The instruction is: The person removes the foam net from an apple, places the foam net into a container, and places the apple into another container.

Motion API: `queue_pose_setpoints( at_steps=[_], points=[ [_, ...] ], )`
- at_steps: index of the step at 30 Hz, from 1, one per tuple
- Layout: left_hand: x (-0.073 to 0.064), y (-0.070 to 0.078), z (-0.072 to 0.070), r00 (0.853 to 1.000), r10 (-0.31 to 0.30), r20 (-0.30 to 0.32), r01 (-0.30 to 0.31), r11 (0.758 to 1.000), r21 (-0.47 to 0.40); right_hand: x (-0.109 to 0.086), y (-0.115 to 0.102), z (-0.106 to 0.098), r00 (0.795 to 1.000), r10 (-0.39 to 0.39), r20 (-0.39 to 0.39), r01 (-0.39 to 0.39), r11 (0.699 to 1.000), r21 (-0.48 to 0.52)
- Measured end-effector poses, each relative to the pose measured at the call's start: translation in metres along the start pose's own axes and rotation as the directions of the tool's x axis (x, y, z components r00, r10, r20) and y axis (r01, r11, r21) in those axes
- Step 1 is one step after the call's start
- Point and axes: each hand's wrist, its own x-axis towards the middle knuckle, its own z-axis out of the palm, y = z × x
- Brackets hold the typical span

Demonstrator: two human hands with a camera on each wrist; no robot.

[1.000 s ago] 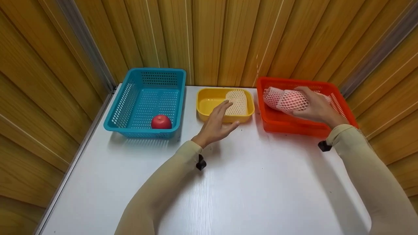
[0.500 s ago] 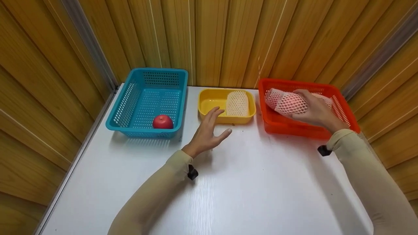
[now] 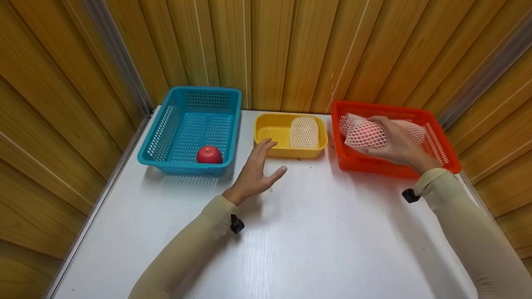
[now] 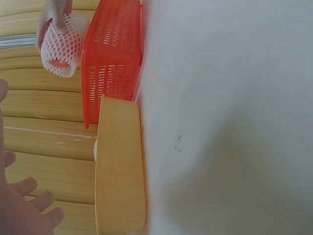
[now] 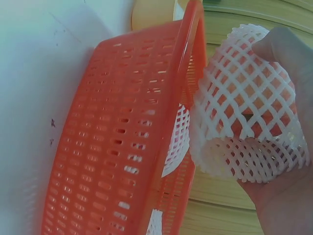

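My right hand (image 3: 397,143) grips a red apple in a white foam net (image 3: 365,133), raised over the red basket (image 3: 357,163). In the right wrist view, thumb and fingers wrap the foam net (image 5: 244,98), whose loose open end hangs below the apple. Other netted fruit (image 3: 348,121) lies in the red basket, partly hidden by the hand. My left hand (image 3: 252,172) hovers with spread fingers in front of the yellow container (image 3: 286,153), holding nothing. An off-white foam net (image 3: 303,132) lies in the right half of that container.
A blue basket (image 3: 143,157) stands at the back left, with a bare red apple (image 3: 209,154) in its front right corner. All three containers stand along the back of the white table (image 3: 307,232). Wood-patterned panels (image 3: 266,54) enclose the back and sides.
My left hand has drawn back from the yellow container, toward me and to the left. My right hand has lifted the netted apple slightly out of the red basket.
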Motion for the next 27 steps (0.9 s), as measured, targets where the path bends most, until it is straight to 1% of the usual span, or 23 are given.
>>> queue_pose_setpoints(
  at_steps=[5,13,19,22,27],
  points=[
    [-0.005,-0.002,-0.002,1.000,-0.005,-0.006,0.005,1.000,-0.011,0.000,-0.010,0.003,1.000,-0.020,0.008,0.020,1.000,0.001],
    [-0.013,-0.005,-0.006,0.999,-0.051,-0.003,0.050,0.999,-0.009,0.000,-0.024,0.010,0.998,-0.066,0.011,0.066,0.998,0.008],
    [-0.018,-0.008,-0.010,0.998,-0.056,-0.012,0.056,0.998,-0.026,0.001,-0.032,0.019,0.993,-0.120,0.004,0.120,0.992,0.027],
    [-0.020,-0.010,-0.011,0.999,-0.047,-0.020,0.046,0.998,-0.041,0.001,-0.036,0.022,0.988,-0.156,0.002,0.156,0.987,0.036],
    [-0.022,-0.013,-0.012,0.999,-0.031,-0.033,0.030,0.999,-0.034,0.002,-0.044,0.028,0.978,-0.209,-0.007,0.209,0.976,0.059]
  ],
)
